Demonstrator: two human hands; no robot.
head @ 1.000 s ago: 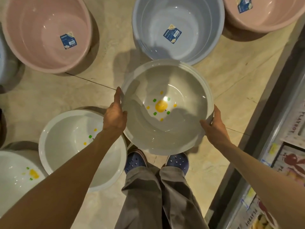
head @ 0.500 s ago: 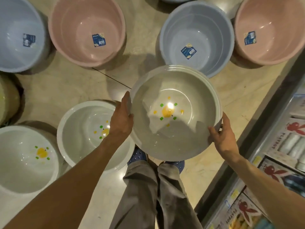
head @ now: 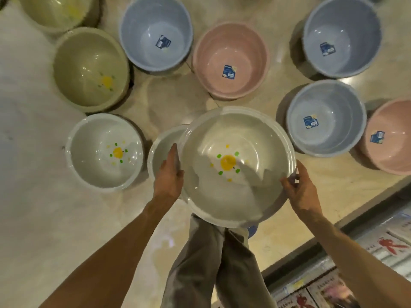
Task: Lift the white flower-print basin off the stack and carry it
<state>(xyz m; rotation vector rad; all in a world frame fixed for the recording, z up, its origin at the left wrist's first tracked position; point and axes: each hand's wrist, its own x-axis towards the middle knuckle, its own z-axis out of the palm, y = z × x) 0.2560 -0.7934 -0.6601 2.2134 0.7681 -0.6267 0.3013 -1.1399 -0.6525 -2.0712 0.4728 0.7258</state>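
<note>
White plastic basin (head: 238, 187) is hanging level above the floor (head: 44, 218), over the person's legs. Left hand (head: 168, 177) and right hand (head: 299, 192) are gripping opposite rims, fingers curled under, both equally near; another white basin (head: 160, 147) is sitting just left, partly beneath.
</note>
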